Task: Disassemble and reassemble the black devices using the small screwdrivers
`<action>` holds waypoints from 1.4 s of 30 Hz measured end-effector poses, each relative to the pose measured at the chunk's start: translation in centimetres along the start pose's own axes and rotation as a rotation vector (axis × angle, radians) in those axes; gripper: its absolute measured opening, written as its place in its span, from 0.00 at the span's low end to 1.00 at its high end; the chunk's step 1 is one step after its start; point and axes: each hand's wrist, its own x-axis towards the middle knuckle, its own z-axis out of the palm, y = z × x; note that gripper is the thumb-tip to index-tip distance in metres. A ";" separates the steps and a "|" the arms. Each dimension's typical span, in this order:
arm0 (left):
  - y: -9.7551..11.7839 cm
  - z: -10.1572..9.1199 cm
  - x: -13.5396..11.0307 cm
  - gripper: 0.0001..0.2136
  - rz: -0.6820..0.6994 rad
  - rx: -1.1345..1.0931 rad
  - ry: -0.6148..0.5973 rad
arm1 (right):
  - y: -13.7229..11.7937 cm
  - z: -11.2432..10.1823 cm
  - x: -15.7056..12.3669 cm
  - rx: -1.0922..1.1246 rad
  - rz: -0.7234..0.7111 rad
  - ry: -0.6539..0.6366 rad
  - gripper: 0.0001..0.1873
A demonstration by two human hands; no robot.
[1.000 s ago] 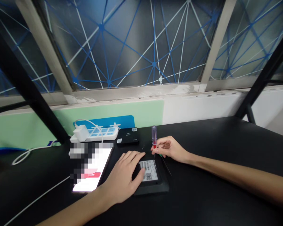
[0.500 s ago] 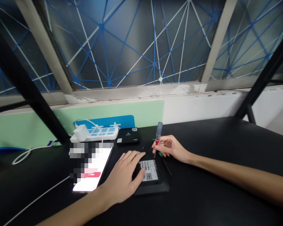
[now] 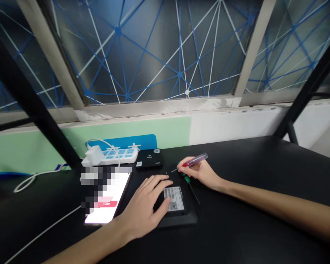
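Note:
My right hand [image 3: 199, 171] grips a screwdriver [image 3: 194, 160] with a clear purple and red handle, its thin shaft pointing left above the table. My left hand [image 3: 151, 200] lies with its fingers stretched out over the left side of a black drive [image 3: 176, 198] with a white printed label. The drive rests on a black base [image 3: 191, 218]. Just right of it, partly under my right hand, lies a second screwdriver [image 3: 187, 179] with a green handle and a dark shaft. A tiny screw [image 3: 166, 172] is on the table near the tip of the held screwdriver.
On the left lies a tablet [image 3: 107, 214] with a lit, partly pixelated screen. Behind it are a power strip [image 3: 121, 156] with a white charger [image 3: 95, 154] and a black box [image 3: 150, 158]. A white cable [image 3: 44, 233] crosses the black table [image 3: 250, 234].
The held screwdriver has tipped from nearly upright over the drive's far edge to almost flat, its tip now left and off the drive. My left fingers have shifted slightly.

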 end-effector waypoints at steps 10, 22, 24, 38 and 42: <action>-0.1 0.0 -0.2 0.20 -0.003 0.008 -0.026 | -0.3 -0.3 -0.1 -0.223 -0.065 -0.079 0.16; -0.3 0.2 -0.1 0.20 -0.003 0.000 -0.038 | -0.2 0.0 -0.5 -0.058 -0.067 -0.078 0.15; -0.3 0.3 -0.1 0.20 -0.014 0.004 -0.042 | -0.2 0.0 -0.6 -0.111 -0.123 -0.094 0.17; -0.4 0.3 0.1 0.20 -0.035 0.003 -0.082 | 0.0 -0.1 -1.2 -0.215 -0.293 -0.161 0.15; -0.3 0.3 0.1 0.20 -0.030 0.000 -0.077 | 0.0 0.0 -1.1 -0.186 -0.256 -0.174 0.15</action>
